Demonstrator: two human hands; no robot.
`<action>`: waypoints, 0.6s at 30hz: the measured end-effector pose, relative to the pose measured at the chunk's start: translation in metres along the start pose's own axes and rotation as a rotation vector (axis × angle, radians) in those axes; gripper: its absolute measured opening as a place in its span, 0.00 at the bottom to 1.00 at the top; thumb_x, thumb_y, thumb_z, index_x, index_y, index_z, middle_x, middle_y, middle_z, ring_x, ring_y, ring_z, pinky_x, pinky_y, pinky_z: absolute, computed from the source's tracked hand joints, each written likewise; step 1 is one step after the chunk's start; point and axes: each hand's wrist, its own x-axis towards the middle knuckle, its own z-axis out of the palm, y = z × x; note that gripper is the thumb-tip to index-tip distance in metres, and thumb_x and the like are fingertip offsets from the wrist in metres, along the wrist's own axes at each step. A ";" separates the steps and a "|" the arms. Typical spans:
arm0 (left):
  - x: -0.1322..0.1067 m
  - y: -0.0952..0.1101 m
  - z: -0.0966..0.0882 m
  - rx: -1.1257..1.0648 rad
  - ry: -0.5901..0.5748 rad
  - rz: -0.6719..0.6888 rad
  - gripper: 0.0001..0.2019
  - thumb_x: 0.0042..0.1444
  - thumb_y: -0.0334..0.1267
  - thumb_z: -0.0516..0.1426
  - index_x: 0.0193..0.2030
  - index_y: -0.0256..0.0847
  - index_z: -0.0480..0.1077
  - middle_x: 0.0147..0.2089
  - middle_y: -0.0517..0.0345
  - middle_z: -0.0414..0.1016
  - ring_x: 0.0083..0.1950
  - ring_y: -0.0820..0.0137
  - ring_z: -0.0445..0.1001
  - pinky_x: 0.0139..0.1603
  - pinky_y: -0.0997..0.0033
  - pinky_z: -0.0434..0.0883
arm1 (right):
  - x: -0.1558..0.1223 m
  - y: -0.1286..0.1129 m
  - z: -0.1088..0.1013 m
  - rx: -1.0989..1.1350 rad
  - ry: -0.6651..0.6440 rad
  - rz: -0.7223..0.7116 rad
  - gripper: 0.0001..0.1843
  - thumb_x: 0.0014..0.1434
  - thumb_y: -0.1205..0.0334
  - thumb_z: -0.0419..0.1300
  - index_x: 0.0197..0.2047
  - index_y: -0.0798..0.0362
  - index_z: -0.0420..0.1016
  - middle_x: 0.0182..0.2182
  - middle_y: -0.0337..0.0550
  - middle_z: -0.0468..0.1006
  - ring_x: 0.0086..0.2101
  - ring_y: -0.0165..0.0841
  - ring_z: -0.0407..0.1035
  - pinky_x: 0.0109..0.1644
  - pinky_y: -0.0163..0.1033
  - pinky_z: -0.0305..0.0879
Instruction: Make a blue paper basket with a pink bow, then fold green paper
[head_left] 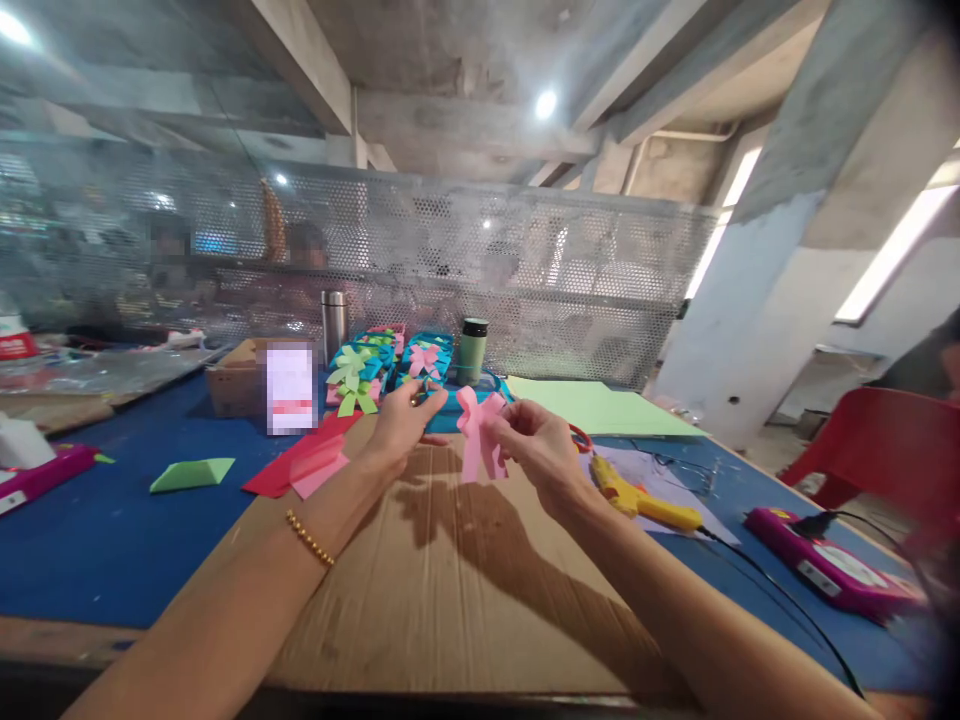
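A pink paper bow (472,435) with two hanging tails is pinched at its right side between the thumb and fingers of my right hand (536,445). It is held up over the brown cardboard sheet (420,600). My left hand (401,425) is just left of the bow, apart from it, with its thumb and fingers a little spread and nothing visible in them. Behind my left hand sit blue trays (427,350) with green and pink paper bows (356,370). Red and pink paper sheets (300,460) lie left of my left forearm.
At right, a yellow glue gun (630,495) lies on pale paper, its cord running to a magenta power strip (832,565). Light green sheets (600,405) lie behind. A green tumbler (472,350), steel flask (334,320) and cardboard box (232,380) stand farther back.
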 end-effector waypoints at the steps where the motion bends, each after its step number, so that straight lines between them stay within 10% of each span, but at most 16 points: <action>1: -0.004 0.001 0.002 0.004 -0.019 -0.005 0.13 0.55 0.44 0.65 0.41 0.38 0.73 0.36 0.58 0.73 0.32 0.71 0.75 0.25 0.72 0.78 | 0.001 0.003 0.002 0.009 0.027 -0.013 0.15 0.54 0.49 0.62 0.28 0.49 0.64 0.21 0.33 0.69 0.20 0.27 0.65 0.23 0.35 0.61; 18: -0.017 0.003 0.013 0.035 -0.078 -0.052 0.13 0.55 0.46 0.63 0.42 0.39 0.72 0.35 0.58 0.73 0.30 0.69 0.75 0.27 0.66 0.80 | 0.003 0.024 0.006 -0.139 0.175 -0.095 0.15 0.51 0.48 0.62 0.30 0.50 0.68 0.24 0.37 0.72 0.23 0.31 0.68 0.25 0.37 0.62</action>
